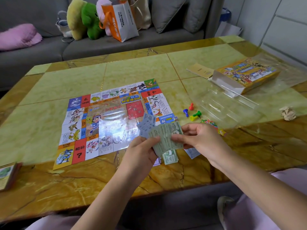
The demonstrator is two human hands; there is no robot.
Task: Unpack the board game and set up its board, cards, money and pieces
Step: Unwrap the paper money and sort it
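Observation:
The paper game board [106, 123] lies unfolded on the table, creased and glossy. Over its near right corner my left hand [142, 150] holds a fanned bundle of play money [162, 135], green and blue notes. My right hand [197, 136] pinches the top green note of that fan. More green notes [171, 157] lie on the table under the fan. Red, blue, green and yellow pawns [192, 112] stand or lie just right of the board, with a small die [175, 118] at the board's edge. A card deck [7, 176] sits at the table's near left.
The open yellow game box [245, 77] lies at the far right with a beige leaflet [200, 70] and clear plastic wrap [232, 105]. A crumpled paper ball [287, 113] sits at the right. A grey sofa with plush toys [88, 19] and a bag [121, 20] is behind the table.

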